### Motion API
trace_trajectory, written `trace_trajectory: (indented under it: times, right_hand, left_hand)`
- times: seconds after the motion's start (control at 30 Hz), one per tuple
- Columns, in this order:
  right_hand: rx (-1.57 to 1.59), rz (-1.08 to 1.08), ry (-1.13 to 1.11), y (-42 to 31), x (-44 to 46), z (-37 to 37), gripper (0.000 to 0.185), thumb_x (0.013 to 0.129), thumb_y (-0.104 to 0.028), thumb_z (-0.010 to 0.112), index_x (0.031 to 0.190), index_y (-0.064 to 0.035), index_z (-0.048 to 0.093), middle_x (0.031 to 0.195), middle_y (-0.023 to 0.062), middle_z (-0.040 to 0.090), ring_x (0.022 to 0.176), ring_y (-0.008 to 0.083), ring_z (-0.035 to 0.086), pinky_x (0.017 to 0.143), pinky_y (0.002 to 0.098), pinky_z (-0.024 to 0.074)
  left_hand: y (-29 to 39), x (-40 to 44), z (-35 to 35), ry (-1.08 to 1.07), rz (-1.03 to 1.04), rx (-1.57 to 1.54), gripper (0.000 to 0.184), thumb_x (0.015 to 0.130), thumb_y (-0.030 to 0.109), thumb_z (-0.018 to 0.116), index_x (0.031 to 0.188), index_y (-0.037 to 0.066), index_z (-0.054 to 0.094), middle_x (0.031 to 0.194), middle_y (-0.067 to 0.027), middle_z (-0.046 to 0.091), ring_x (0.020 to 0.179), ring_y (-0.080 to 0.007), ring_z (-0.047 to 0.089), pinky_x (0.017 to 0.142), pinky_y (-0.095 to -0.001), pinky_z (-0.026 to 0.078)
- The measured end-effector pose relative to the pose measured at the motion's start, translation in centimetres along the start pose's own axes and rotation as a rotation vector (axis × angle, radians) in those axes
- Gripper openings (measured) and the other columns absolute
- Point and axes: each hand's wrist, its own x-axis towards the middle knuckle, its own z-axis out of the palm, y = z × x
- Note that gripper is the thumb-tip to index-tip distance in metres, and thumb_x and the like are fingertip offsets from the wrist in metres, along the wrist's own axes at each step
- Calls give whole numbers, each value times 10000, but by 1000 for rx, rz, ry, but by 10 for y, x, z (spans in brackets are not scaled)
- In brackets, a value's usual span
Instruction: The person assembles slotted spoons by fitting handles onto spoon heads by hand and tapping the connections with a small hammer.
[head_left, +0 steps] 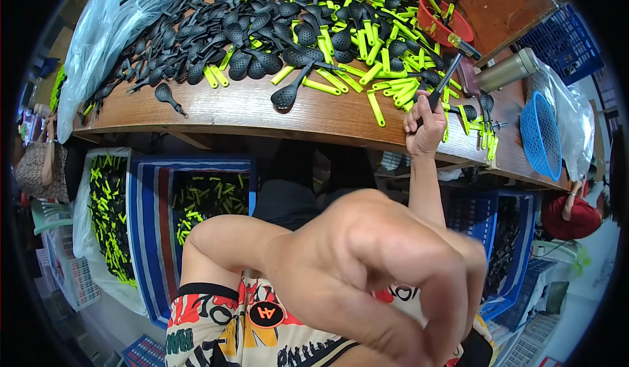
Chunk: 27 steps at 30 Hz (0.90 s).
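Close to the camera, my left hand (373,262) is large and blurred. Its fingers curl in toward the thumb, and whatever may be between them is hidden. Over the table's front edge, my right hand (426,128) is closed around a long dark tool with a straight grey shaft (449,72), its tip angled up and right. Yellow-green handles (400,89) lie right beside this hand. A loose black slotted spoon (285,96) lies near the front of the table (229,108). Behind it spreads a heap of black slotted spoon heads (242,33).
At the back right stand a red basket (445,33) with several pieces inside and a metal flask (508,69). A blue basket (541,136) leans at the right edge. Plastic sheeting (105,46) covers the left end. Below are striped bins (154,229) of green and black parts.
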Motion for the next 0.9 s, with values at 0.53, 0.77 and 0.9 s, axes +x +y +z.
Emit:
trace_trajectory:
  times: [0.53, 0.77, 0.9]
  right_hand:
    - [28, -20, 10, 1, 0, 0, 133, 893, -97, 659, 982, -19, 597, 571, -16, 444, 399, 72, 364, 385, 225, 316]
    - [22, -44, -1, 4, 2, -2, 142, 894, -90, 655, 993, -11, 590, 567, -17, 446, 396, 70, 360, 382, 226, 316]
    - [-16, -76, -12, 8, 6, -6, 142, 897, -88, 650, 1000, -9, 592, 568, -18, 446, 396, 69, 359, 381, 227, 316]
  left_hand:
    - [11, -44, 7, 326, -212, 920, 158, 823, 110, 657, 961, 82, 727, 1166, -274, 580, 1038, -347, 586, 896, -418, 470]
    - [6, -57, -14, 923, -584, 178, 445, 946, 174, 537, 1303, -89, 494, 1273, -236, 571, 1090, -252, 617, 948, -363, 487]
    - [5, -47, -11, 968, -598, -39, 463, 956, 188, 532, 1327, -83, 475, 1252, -236, 582, 1077, -242, 622, 948, -357, 486]
